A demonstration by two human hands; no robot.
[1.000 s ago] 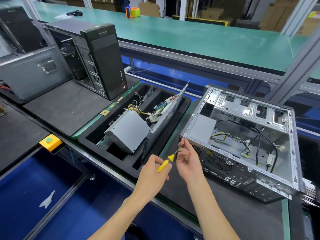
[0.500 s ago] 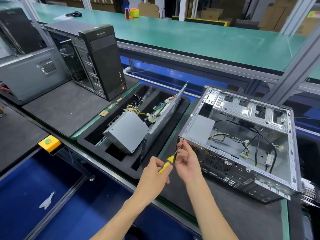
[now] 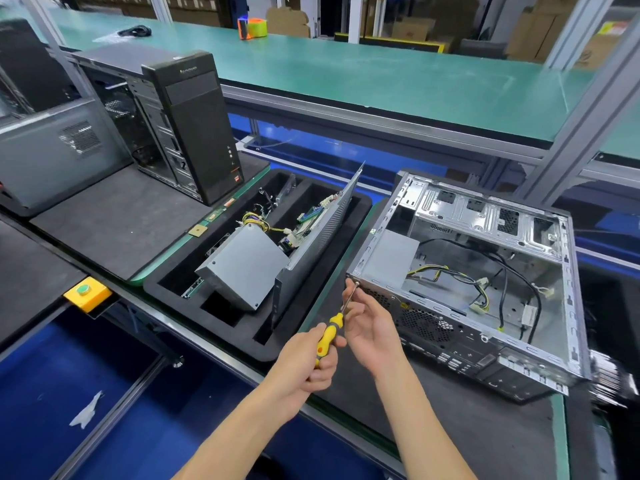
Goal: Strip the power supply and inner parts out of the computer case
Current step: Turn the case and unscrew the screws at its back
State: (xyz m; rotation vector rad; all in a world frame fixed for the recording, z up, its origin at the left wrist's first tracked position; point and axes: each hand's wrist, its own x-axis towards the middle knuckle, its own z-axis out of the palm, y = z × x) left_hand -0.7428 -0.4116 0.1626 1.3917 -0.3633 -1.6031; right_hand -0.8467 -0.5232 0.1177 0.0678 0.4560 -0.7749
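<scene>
In the head view, your left hand (image 3: 304,362) grips the yellow-handled screwdriver (image 3: 329,336); your right hand (image 3: 372,327) pinches its shaft. The open silver metal computer case (image 3: 568,271) at three o'clock still holds the grey power supply box (image 3: 389,259) and cables.

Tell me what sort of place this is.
Probably a computer teardown line in a factory or workshop: long green benches on aluminium framing, an opened computer case, a foam tray of removed parts, and cardboard boxes stacked behind.
</scene>
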